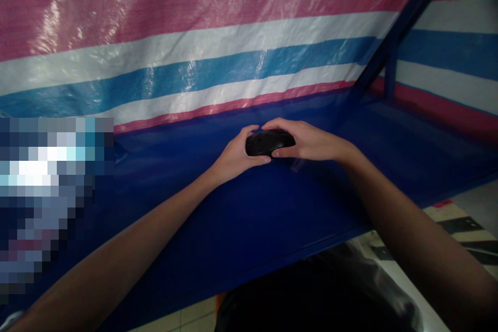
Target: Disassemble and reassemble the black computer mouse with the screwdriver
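Note:
A black computer mouse is held between both hands, just above or on the blue tabletop; the exact gap cannot be told. My left hand grips its left end, thumb along the near side and fingers over the far side. Around the right end, my right hand closes in the same way, its thumb close to the left thumb. The underside of the mouse is hidden. A small clear, shiny piece lies on the blue surface beside the right hand.
Striped red, white and blue plastic sheeting hangs behind the table. A dark blue frame post slants at the right. The far left is pixelated. Tiled floor shows below the table's front edge.

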Demonstrator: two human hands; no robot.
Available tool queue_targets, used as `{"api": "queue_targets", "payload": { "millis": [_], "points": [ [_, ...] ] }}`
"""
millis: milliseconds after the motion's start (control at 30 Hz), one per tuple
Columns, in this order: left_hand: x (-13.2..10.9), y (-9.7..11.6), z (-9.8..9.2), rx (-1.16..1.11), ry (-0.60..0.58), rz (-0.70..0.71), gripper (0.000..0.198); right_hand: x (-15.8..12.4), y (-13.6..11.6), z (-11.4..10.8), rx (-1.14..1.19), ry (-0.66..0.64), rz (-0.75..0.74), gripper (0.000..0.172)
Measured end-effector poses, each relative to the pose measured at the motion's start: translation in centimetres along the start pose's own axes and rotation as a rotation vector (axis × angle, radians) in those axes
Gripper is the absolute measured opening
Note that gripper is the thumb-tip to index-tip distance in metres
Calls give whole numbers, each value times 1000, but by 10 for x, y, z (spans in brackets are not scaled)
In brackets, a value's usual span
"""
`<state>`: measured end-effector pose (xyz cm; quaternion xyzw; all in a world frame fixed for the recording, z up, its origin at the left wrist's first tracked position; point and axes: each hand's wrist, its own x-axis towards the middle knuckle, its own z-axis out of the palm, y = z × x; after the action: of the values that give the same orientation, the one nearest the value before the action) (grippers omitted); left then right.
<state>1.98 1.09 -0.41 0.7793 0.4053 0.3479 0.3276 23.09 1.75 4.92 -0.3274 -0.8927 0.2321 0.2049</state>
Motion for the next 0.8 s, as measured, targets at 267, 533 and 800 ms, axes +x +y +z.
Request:
{"api": "queue_targets", "payload": {
  "millis": [267,533,800],
  "points": [
    [1,-4,1,-8,23,-9,87,1,1,-2,5,54,-12,50],
    [1,-4,2,-16,-11,8,87,-1,3,-7,-59,178,33,49],
    [2,-7,2,-8,-11,-4,88,0,9,-4,-234,298,59,48]
  ]
}}
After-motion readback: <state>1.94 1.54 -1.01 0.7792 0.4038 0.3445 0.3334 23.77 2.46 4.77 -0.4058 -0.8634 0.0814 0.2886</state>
